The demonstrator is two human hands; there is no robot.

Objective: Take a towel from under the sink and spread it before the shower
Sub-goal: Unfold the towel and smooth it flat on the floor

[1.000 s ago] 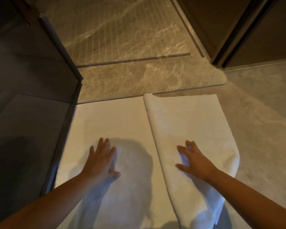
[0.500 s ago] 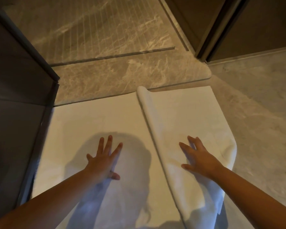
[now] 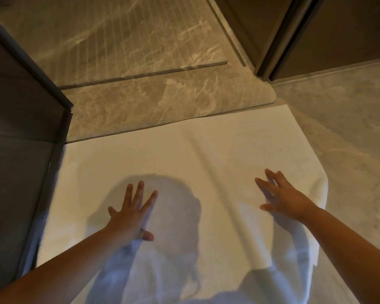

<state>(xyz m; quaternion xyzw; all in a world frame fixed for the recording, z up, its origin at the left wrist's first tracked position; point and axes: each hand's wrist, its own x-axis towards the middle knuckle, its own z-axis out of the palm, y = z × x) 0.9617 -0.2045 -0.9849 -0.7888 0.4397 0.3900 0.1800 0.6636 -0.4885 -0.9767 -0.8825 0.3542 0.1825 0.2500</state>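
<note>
White towel point(image 3: 184, 154) lying on the grey floor point(image 3: 349, 132), its far edge along the marble shower threshold point(image 3: 162, 102) and its left edge against the dark glass panel frame point(image 3: 51, 172). A long crease runs from the far edge toward the near right. The left hand point(image 3: 130, 218) rests palm-down on the towel's near-left area, fingers spread wide, gripping nothing. The right hand point(image 3: 283, 198) lies over the near-right part, fingers extended and apart, holding nothing; whether its palm presses the cloth cannot be told. The towel's right near corner is rounded and folded under. The person's shadow falls between the hands.
</note>
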